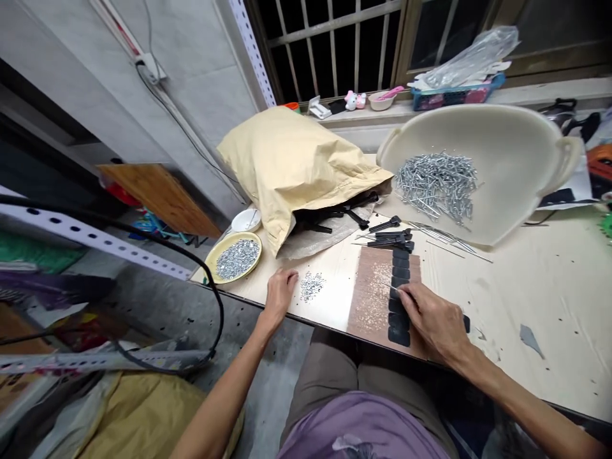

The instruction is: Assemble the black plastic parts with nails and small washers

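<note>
My left hand rests at the table's front edge, its fingers curled together beside a small pile of shiny metal bits. Whether anything sits in those fingertips is hidden. Between thumb and fingers, my right hand pinches a thin metal rod that points left across a column of black segments. These lie on a brown board strewn with pale specks. A black end shows beyond my right hand; I cannot tell if it belongs to the rod. Black pieces with metal shafts lie behind the board.
A yellow dish of metal bits and a white dish stand at left. An open yellow sack holds black parts. At back right, a large pale basin contains metal pins. Loose rods lie before it.
</note>
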The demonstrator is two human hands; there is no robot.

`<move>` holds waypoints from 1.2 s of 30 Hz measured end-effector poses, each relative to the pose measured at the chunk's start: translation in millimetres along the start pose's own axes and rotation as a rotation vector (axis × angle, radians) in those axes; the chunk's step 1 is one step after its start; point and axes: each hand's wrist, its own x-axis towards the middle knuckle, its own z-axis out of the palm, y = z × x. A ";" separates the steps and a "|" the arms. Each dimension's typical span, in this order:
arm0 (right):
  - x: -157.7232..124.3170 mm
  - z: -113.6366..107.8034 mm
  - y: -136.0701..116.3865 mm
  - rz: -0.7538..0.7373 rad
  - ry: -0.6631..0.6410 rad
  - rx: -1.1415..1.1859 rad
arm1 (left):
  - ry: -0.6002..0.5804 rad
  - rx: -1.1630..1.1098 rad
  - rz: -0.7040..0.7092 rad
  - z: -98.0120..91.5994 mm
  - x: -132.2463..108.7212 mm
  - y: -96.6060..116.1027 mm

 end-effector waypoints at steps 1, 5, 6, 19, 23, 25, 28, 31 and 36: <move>-0.6 1.3 -1.2 -0.005 0.001 0.000 | -0.035 0.069 0.030 -2.8 -1.7 -3.4; -0.2 4.2 -6.5 -0.025 0.002 -0.004 | -0.072 0.260 0.125 -0.9 -4.1 -0.1; 0.5 4.3 -7.5 -0.028 0.003 -0.004 | -0.059 0.286 0.153 1.6 -2.5 1.4; 6.3 10.8 -19.7 -0.088 0.007 0.018 | -0.223 0.091 0.335 11.7 29.0 -6.1; 18.7 7.5 -34.2 -0.098 -0.003 0.049 | -0.172 -0.044 0.270 8.2 26.8 5.3; 27.3 4.9 -43.9 -0.121 0.004 0.079 | -0.119 -0.242 0.155 9.4 22.3 17.0; 39.2 1.8 -58.0 -0.181 -0.001 0.122 | -0.124 -0.681 -0.107 13.9 13.4 43.4; 46.3 -0.2 -67.1 -0.211 -0.052 0.119 | -0.189 -1.035 -0.229 17.4 6.2 72.5; 47.1 -0.5 -66.3 -0.193 -0.085 0.110 | -0.218 -1.190 -0.224 19.3 4.4 102.2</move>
